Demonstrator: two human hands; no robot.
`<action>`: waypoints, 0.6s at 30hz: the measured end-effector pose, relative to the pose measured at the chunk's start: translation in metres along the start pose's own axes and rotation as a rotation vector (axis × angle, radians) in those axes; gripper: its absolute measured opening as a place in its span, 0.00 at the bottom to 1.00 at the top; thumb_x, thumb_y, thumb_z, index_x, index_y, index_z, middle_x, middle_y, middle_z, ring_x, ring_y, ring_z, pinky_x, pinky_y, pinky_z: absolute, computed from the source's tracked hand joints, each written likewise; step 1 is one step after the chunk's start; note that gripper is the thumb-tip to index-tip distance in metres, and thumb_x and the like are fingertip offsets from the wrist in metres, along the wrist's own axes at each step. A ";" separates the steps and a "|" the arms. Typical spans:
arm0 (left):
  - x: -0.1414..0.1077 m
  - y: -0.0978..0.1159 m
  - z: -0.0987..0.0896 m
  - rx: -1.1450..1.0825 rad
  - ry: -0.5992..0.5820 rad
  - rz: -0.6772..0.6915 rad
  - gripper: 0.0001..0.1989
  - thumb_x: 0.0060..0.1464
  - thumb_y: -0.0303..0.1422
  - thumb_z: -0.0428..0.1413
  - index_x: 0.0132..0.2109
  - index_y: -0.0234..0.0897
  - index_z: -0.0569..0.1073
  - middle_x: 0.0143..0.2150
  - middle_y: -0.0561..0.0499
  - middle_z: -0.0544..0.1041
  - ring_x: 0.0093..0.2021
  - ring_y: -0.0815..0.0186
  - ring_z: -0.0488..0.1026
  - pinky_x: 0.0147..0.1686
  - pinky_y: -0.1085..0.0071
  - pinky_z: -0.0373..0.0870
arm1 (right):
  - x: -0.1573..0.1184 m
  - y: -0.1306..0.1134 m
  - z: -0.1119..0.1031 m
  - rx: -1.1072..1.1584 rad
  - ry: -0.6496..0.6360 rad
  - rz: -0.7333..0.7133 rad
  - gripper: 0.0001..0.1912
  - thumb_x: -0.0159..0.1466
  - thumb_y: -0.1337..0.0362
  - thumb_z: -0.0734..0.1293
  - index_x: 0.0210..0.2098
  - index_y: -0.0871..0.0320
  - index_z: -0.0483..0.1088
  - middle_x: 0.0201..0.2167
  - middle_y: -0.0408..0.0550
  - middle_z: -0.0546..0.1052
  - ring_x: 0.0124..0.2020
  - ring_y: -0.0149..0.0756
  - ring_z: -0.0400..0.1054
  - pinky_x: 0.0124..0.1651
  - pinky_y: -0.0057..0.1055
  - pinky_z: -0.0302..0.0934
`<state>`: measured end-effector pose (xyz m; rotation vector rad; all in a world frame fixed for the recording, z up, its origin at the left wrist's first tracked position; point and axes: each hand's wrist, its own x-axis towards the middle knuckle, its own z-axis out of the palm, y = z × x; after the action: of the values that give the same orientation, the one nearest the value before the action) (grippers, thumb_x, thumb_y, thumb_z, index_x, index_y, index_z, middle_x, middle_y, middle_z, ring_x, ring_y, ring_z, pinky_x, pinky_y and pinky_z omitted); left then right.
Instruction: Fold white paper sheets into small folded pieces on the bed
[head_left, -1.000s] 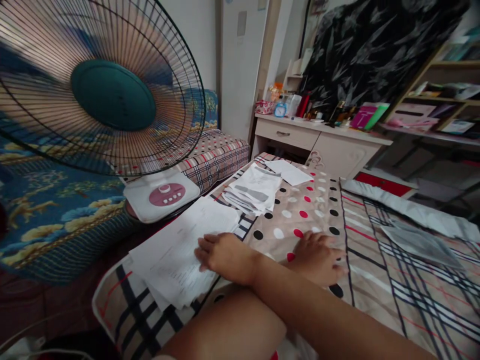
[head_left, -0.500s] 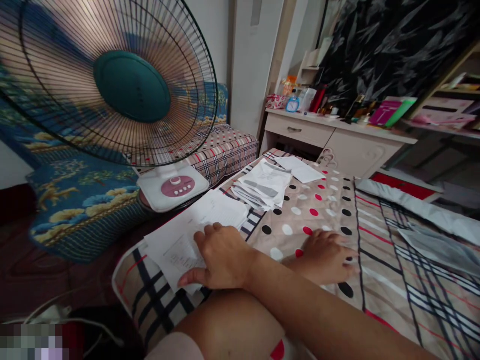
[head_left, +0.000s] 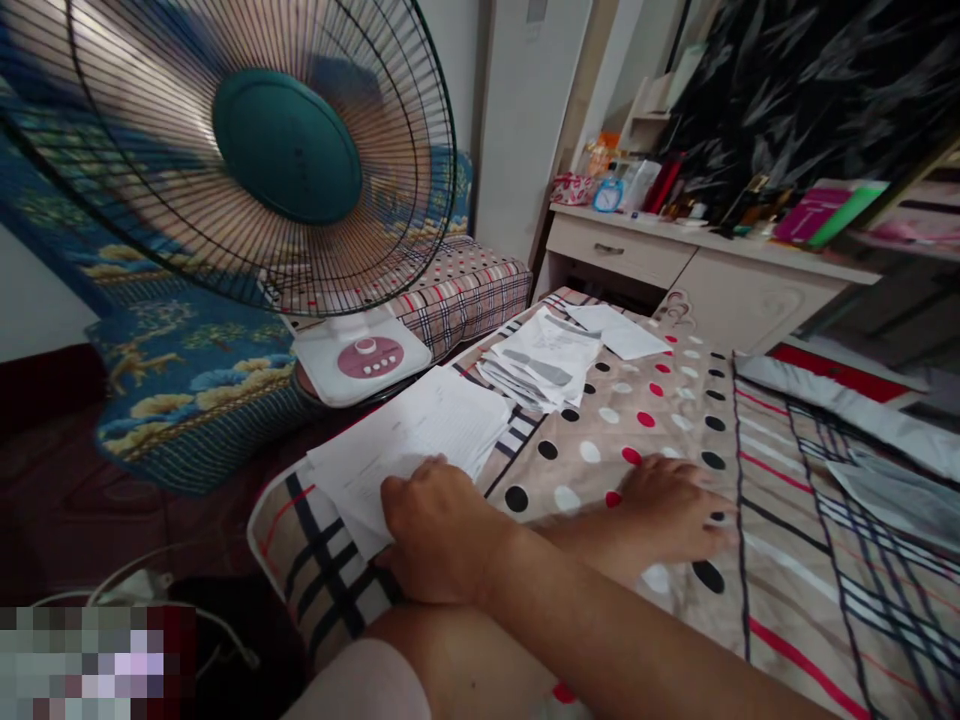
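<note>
Right hand: The right hand [head_left: 435, 535] is on the near edge of the pile of flat white printed papers [head_left: 420, 415]. Its fingers are bent. I can't tell if they pinch a page.
Left hand: The left hand [head_left: 667, 510] is palm down with fingers spread, holding nothing. It is on the beige quilted cloth with red, black and white dots [head_left: 611, 445], under the crossed right arm's far side.
What changed: Half a second ago the right thumb stuck out and a page with a boxed picture showed. Now the hand is curled and I see lines of print there.
What it means: I think the right hand does the paper work and the left just rests.
Past the hands: A messy stack of white-and-grey papers [head_left: 555, 350] and a loose white sheet [head_left: 630, 332].
</note>
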<state>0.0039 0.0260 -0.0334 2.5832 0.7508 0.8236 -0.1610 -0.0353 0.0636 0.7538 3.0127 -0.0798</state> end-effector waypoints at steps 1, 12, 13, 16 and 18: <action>0.000 0.000 -0.001 0.001 -0.003 -0.003 0.18 0.59 0.41 0.51 0.50 0.40 0.77 0.55 0.48 0.73 0.57 0.57 0.66 0.57 0.59 0.62 | -0.002 0.001 -0.002 0.018 0.009 0.012 0.21 0.62 0.52 0.66 0.39 0.68 0.72 0.32 0.60 0.77 0.38 0.53 0.74 0.42 0.48 0.68; 0.001 0.000 -0.001 -0.029 -0.045 -0.020 0.19 0.59 0.42 0.52 0.51 0.40 0.76 0.60 0.46 0.70 0.61 0.59 0.63 0.61 0.59 0.57 | -0.007 0.009 0.013 0.051 0.118 0.056 0.07 0.61 0.70 0.62 0.30 0.63 0.71 0.29 0.57 0.78 0.32 0.45 0.74 0.32 0.36 0.66; 0.001 0.000 -0.001 -0.025 -0.051 -0.023 0.19 0.59 0.43 0.52 0.52 0.40 0.76 0.60 0.46 0.70 0.61 0.59 0.63 0.61 0.59 0.57 | -0.007 0.010 0.014 0.050 0.111 0.060 0.06 0.60 0.71 0.62 0.30 0.62 0.71 0.29 0.57 0.78 0.32 0.44 0.75 0.31 0.35 0.65; 0.001 0.000 -0.002 -0.005 -0.054 -0.027 0.19 0.59 0.43 0.51 0.51 0.41 0.77 0.60 0.47 0.70 0.61 0.59 0.64 0.60 0.61 0.59 | -0.011 0.012 0.012 0.049 0.125 0.087 0.05 0.58 0.74 0.63 0.29 0.61 0.70 0.29 0.55 0.79 0.31 0.43 0.75 0.28 0.33 0.64; 0.001 0.001 -0.006 -0.004 -0.055 -0.027 0.19 0.58 0.43 0.52 0.50 0.40 0.78 0.59 0.47 0.71 0.59 0.57 0.66 0.58 0.62 0.61 | -0.023 0.017 0.003 0.041 0.179 0.135 0.06 0.57 0.75 0.62 0.29 0.60 0.70 0.28 0.52 0.78 0.29 0.43 0.75 0.27 0.32 0.63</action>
<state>0.0014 0.0266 -0.0274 2.5749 0.7653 0.7424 -0.1326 -0.0309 0.0611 1.0183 3.1241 -0.0748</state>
